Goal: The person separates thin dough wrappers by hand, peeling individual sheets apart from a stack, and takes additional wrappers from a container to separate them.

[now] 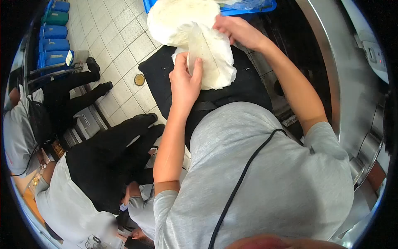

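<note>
A thin, pale flatbread (pixel 217 64) hangs loosely folded in front of my body. My left hand (pixel 186 81) is closed on its near left part, with the thumb on top and a fold standing up beside it. My right hand (pixel 242 33) has curled fingers at the far right edge of the same flatbread, closed on it; the fingertips are slightly blurred and partly hidden. Just beyond lies another round flatbread (pixel 178 16), over the near edge of a blue tray (pixel 265 9). Whether more flatbreads lie beneath it cannot be made out.
Clear plastic wrap (pixel 248 4) lies in the tray. A steel counter (pixel 319 50) runs along my right. To the left are the tiled floor (pixel 120 54) with a round drain (pixel 139 79), blue bins (pixel 56 32) and several co-workers, one person (pixel 74 199) close by.
</note>
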The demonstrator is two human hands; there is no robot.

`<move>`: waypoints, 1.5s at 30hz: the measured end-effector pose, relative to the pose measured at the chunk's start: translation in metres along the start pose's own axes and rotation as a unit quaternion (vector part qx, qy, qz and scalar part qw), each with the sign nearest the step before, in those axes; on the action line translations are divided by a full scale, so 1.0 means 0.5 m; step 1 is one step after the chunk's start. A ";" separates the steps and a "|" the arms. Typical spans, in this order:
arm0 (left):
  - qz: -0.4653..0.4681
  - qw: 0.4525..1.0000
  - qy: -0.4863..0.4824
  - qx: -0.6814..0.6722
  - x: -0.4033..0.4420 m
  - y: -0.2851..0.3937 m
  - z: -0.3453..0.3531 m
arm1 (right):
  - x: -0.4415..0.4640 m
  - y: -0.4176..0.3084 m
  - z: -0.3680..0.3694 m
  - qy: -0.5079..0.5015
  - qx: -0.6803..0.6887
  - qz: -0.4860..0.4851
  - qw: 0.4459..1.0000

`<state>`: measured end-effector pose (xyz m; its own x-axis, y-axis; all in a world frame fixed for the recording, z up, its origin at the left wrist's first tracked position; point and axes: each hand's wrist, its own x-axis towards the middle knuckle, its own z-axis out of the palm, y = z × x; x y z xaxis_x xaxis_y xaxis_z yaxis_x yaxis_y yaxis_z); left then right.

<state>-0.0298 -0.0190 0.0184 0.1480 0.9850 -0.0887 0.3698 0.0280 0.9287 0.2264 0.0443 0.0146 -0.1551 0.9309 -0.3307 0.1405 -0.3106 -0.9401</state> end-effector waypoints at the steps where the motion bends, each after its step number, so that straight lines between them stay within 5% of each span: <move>1: 0.006 1.000 -0.008 0.017 0.010 -0.010 -0.003 | -0.009 -0.029 0.028 0.003 -0.136 -0.047 0.990; 2: 0.011 0.999 -0.018 0.034 0.011 -0.014 -0.003 | -0.016 -0.041 0.043 0.007 -0.269 -0.092 0.959; 13: 0.068 0.977 0.153 0.130 0.009 -0.009 0.007 | -0.001 0.034 0.040 0.055 -0.254 -0.113 0.959; 28: 0.060 0.954 0.224 0.191 0.009 0.065 -0.154 | -0.021 -0.008 0.030 0.020 -0.109 -0.121 0.986; 33: 0.109 0.940 0.241 0.217 0.021 0.080 -0.208 | -0.017 -0.008 0.033 -0.024 0.051 -0.048 0.997; 45: 0.053 0.974 0.186 0.121 0.034 0.028 -0.297 | -0.020 -0.013 -0.018 -0.081 0.165 0.013 0.983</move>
<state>-0.1585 0.0234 0.0837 -0.1291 0.9747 0.1822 0.5824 -0.0742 0.8095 0.2361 0.0387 0.0247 -0.3128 0.8874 -0.3386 -0.1748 -0.4041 -0.8979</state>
